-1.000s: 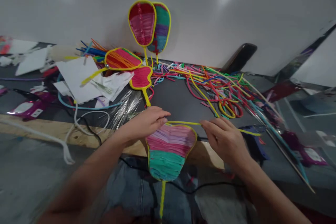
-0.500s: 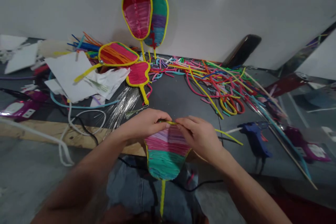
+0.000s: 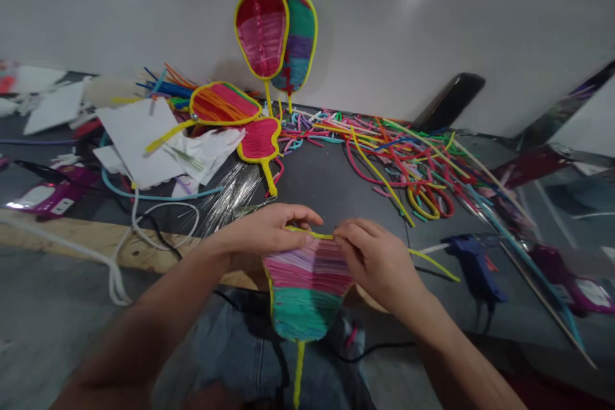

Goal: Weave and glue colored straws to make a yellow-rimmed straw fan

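Observation:
A paddle-shaped hand fan (image 3: 307,311), banded in lilac, pink and green strands, hangs with its yellow handle pointing down toward my lap. My left hand (image 3: 276,227) grips its upper left edge, thumb on the face and fingers behind, the fingertips a little raised. At the upper right edge, my right hand (image 3: 372,253) pinches a yellow pipe cleaner (image 3: 325,236) that lies along the rim. The loose end of this pipe cleaner sticks out to the right beyond my right hand. My right fingertips partly hide the rim.
Finished-looking fans (image 3: 262,32) lean on the grey wall, and others lie on the dark table (image 3: 312,173). Pipe cleaners (image 3: 403,147) are heaped at the back right. A blue glue gun (image 3: 475,266) lies right; paper sheets (image 3: 139,141), silvery strands (image 3: 230,195) and a white cord (image 3: 115,269) are left.
My left fingers have lifted and spread somewhat from the rim, showing more yellow edge between my hands. My right hand still pinches the pipe cleaner. The whole view has shifted slightly.

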The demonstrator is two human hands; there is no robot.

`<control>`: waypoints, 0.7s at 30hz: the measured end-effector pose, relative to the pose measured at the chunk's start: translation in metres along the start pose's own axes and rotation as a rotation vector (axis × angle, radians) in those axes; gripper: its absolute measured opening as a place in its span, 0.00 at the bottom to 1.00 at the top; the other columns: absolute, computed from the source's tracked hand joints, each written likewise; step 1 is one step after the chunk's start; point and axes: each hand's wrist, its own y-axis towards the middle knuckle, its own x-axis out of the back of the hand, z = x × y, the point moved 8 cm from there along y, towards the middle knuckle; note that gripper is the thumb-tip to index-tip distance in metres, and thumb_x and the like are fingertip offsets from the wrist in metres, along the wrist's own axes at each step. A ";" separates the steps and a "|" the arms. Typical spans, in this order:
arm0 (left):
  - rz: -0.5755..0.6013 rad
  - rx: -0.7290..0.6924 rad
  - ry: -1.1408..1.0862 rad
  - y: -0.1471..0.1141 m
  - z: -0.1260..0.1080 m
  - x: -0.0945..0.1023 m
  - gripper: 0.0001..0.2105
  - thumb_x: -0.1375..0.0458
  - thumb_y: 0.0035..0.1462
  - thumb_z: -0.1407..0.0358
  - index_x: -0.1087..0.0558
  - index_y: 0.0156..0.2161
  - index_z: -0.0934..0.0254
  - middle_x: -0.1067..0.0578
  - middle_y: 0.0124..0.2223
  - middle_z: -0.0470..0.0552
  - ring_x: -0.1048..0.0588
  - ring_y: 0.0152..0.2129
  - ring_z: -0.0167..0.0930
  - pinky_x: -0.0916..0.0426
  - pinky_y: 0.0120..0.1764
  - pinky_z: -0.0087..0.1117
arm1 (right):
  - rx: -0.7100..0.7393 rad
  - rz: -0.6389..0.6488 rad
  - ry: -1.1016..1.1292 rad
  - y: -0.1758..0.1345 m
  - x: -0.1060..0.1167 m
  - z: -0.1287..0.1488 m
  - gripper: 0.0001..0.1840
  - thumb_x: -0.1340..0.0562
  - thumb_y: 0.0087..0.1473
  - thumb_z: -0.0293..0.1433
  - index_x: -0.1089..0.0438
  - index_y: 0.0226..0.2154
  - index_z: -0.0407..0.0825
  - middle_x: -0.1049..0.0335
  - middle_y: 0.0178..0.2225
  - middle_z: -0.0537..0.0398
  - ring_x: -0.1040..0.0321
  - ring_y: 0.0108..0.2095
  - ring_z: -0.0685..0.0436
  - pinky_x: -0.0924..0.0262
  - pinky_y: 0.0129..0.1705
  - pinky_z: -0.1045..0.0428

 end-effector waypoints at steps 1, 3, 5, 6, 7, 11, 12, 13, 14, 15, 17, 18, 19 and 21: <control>-0.012 0.008 -0.022 -0.001 -0.001 -0.001 0.19 0.44 0.54 0.63 0.31 0.51 0.64 0.27 0.38 0.47 0.28 0.34 0.29 0.35 0.35 0.26 | 0.017 -0.003 -0.017 0.000 0.000 0.002 0.10 0.47 0.59 0.25 0.30 0.34 0.49 0.26 0.36 0.51 0.30 0.37 0.44 0.38 0.41 0.50; -0.036 0.029 -0.078 -0.002 -0.003 -0.002 0.17 0.46 0.54 0.66 0.32 0.50 0.63 0.30 0.34 0.45 0.30 0.29 0.27 0.37 0.31 0.24 | 0.049 -0.016 -0.043 0.001 0.001 0.006 0.10 0.46 0.59 0.24 0.30 0.35 0.48 0.26 0.37 0.51 0.30 0.38 0.43 0.38 0.41 0.49; -0.068 0.053 -0.126 -0.002 -0.003 -0.003 0.17 0.46 0.52 0.68 0.33 0.48 0.64 0.32 0.31 0.43 0.33 0.26 0.25 0.39 0.28 0.24 | 0.058 -0.020 -0.047 0.000 0.002 0.008 0.10 0.46 0.59 0.24 0.29 0.35 0.48 0.25 0.37 0.51 0.30 0.38 0.43 0.37 0.41 0.49; -0.086 0.063 -0.144 -0.002 -0.002 -0.004 0.16 0.46 0.51 0.68 0.34 0.47 0.64 0.32 0.30 0.42 0.33 0.25 0.24 0.40 0.28 0.24 | 0.053 -0.018 -0.041 -0.001 0.002 0.008 0.10 0.46 0.59 0.25 0.29 0.35 0.49 0.25 0.37 0.51 0.30 0.38 0.43 0.37 0.41 0.50; -0.101 0.070 -0.161 -0.002 -0.002 -0.004 0.17 0.46 0.50 0.69 0.34 0.47 0.64 0.32 0.30 0.42 0.34 0.24 0.24 0.40 0.27 0.24 | 0.040 -0.015 -0.029 -0.002 0.002 0.007 0.10 0.46 0.59 0.26 0.29 0.36 0.49 0.25 0.37 0.51 0.30 0.37 0.43 0.37 0.41 0.50; -0.126 0.064 -0.186 -0.004 -0.003 -0.004 0.17 0.46 0.47 0.71 0.34 0.46 0.63 0.32 0.30 0.41 0.33 0.23 0.23 0.39 0.28 0.24 | -0.049 -0.022 0.065 -0.009 0.001 0.002 0.10 0.46 0.60 0.27 0.30 0.39 0.50 0.25 0.36 0.53 0.29 0.36 0.46 0.38 0.38 0.52; -0.128 0.058 -0.174 -0.005 -0.004 -0.004 0.17 0.46 0.47 0.71 0.34 0.45 0.63 0.31 0.30 0.41 0.33 0.23 0.23 0.38 0.28 0.24 | -0.070 -0.029 0.102 -0.011 0.001 0.000 0.10 0.45 0.60 0.27 0.30 0.39 0.51 0.25 0.35 0.54 0.29 0.35 0.47 0.38 0.38 0.53; -0.132 0.049 -0.154 -0.006 -0.006 -0.004 0.17 0.46 0.47 0.71 0.34 0.45 0.63 0.31 0.30 0.41 0.32 0.24 0.23 0.38 0.29 0.24 | -0.084 -0.039 0.140 -0.013 0.001 0.000 0.09 0.45 0.60 0.27 0.30 0.39 0.51 0.25 0.35 0.55 0.29 0.34 0.48 0.38 0.37 0.54; -0.137 0.038 -0.129 -0.008 -0.008 -0.004 0.17 0.47 0.48 0.71 0.34 0.46 0.63 0.30 0.31 0.42 0.31 0.25 0.24 0.37 0.30 0.25 | -0.092 -0.049 0.171 -0.015 0.000 0.000 0.09 0.45 0.60 0.27 0.30 0.39 0.52 0.25 0.34 0.55 0.29 0.34 0.48 0.38 0.37 0.54; -0.142 0.029 -0.100 -0.010 -0.010 -0.004 0.17 0.47 0.48 0.71 0.34 0.46 0.62 0.30 0.31 0.42 0.31 0.26 0.24 0.37 0.30 0.25 | -0.096 -0.060 0.194 -0.017 0.000 0.001 0.09 0.45 0.60 0.27 0.30 0.39 0.52 0.25 0.34 0.55 0.29 0.33 0.49 0.38 0.37 0.54; -0.157 0.015 -0.041 -0.016 -0.014 -0.003 0.17 0.47 0.49 0.71 0.34 0.47 0.62 0.29 0.32 0.43 0.30 0.27 0.25 0.36 0.32 0.26 | -0.095 -0.072 0.202 -0.020 0.001 0.003 0.08 0.44 0.59 0.27 0.30 0.37 0.51 0.25 0.34 0.54 0.29 0.34 0.48 0.38 0.36 0.54; -0.160 0.011 -0.015 -0.019 -0.016 -0.004 0.17 0.47 0.50 0.71 0.34 0.48 0.62 0.29 0.33 0.43 0.30 0.28 0.25 0.35 0.33 0.26 | -0.093 -0.076 0.193 -0.020 0.001 0.005 0.08 0.44 0.58 0.26 0.30 0.37 0.51 0.25 0.34 0.54 0.29 0.34 0.48 0.38 0.36 0.54; -0.156 0.009 0.008 -0.023 -0.018 -0.004 0.17 0.47 0.51 0.71 0.34 0.48 0.61 0.28 0.34 0.44 0.29 0.29 0.26 0.35 0.33 0.26 | -0.092 -0.079 0.180 -0.021 0.002 0.006 0.08 0.44 0.58 0.26 0.30 0.36 0.51 0.25 0.33 0.54 0.29 0.34 0.47 0.38 0.36 0.53; -0.136 0.000 0.050 -0.030 -0.022 -0.006 0.20 0.45 0.50 0.70 0.34 0.51 0.60 0.28 0.37 0.45 0.28 0.31 0.27 0.34 0.33 0.25 | -0.082 -0.088 0.153 -0.022 0.005 0.010 0.08 0.44 0.57 0.25 0.30 0.36 0.51 0.24 0.33 0.54 0.29 0.33 0.47 0.39 0.35 0.53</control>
